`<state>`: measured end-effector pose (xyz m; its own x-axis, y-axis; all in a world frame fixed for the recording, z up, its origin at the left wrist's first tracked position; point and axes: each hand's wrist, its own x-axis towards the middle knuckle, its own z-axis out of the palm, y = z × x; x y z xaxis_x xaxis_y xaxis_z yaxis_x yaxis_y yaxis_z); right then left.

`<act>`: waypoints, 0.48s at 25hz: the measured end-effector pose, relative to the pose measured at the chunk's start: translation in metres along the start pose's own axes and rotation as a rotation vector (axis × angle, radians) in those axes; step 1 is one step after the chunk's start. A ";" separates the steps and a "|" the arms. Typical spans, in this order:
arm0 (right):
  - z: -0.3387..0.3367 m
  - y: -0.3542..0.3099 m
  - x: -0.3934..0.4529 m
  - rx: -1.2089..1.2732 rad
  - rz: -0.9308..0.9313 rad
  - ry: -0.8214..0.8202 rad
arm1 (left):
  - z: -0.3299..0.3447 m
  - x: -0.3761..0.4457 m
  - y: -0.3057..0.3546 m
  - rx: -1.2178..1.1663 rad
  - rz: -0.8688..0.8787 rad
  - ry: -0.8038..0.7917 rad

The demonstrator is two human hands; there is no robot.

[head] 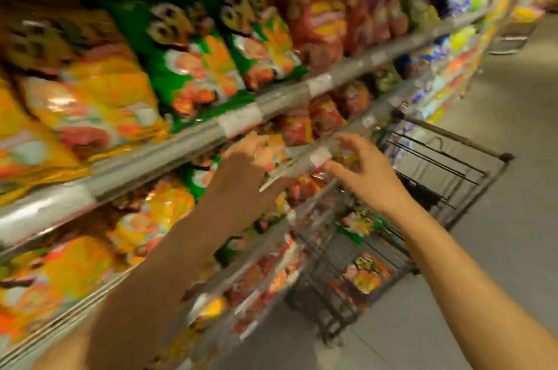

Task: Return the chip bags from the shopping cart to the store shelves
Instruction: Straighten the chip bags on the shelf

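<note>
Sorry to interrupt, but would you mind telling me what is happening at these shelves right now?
A person is restocking chip bags from a shopping cart onto the store shelves. Their left hand reaches in under a shelf edge among the bags; blur hides whether it grips one. Their right hand hovers beside it with fingers spread, holding nothing. A few bags lie in the cart, parked against the shelving, so the job is not finished.

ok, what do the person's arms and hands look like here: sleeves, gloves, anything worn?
Both forearms are bare as far as the frame shows: no sleeves in view. The left hand and the right hand wear no gloves. No watch or wristband shows on either wrist. Motion blur makes rings or small marks impossible to rule out.
</note>
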<state>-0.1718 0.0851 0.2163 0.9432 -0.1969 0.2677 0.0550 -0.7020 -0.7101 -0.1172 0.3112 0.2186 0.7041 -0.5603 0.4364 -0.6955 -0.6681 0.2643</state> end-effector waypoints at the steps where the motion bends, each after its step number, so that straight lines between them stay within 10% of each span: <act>1: -0.006 0.031 0.004 -0.009 0.075 -0.019 | 0.029 0.015 0.004 -0.030 0.007 -0.047; 12: 0.031 0.321 0.051 0.110 0.843 -0.155 | 0.357 0.156 -0.013 -0.265 -0.043 -0.676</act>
<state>-0.0955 -0.1292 -0.0182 0.7167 -0.5213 -0.4632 -0.6597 -0.2916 -0.6926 0.0532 0.0579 -0.0244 0.6069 -0.7734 -0.1830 -0.6163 -0.6034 0.5061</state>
